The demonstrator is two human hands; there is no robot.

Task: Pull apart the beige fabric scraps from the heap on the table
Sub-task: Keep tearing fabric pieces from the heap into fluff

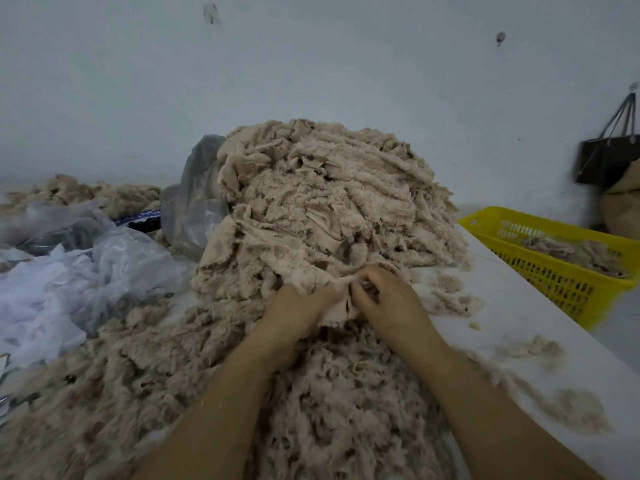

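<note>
Pale blue-grey wall (311, 64) backs a white table (519, 323), where a tall heap of beige fabric scraps (329, 195) rises at the middle, with loose beige fluff (329, 410) spread in front of it toward the person. At the heap's near foot the left hand (294, 313) and right hand (384, 299) meet, the fingers (367, 282) of both curled and pinching one beige scrap (337, 306) between them, the left ones partly hidden by cloth. Crumpled clear plastic bags (86, 271) lie to the left, and a yellow basket (568, 296) holding some beige pieces sits just beside the table's right edge.
</note>
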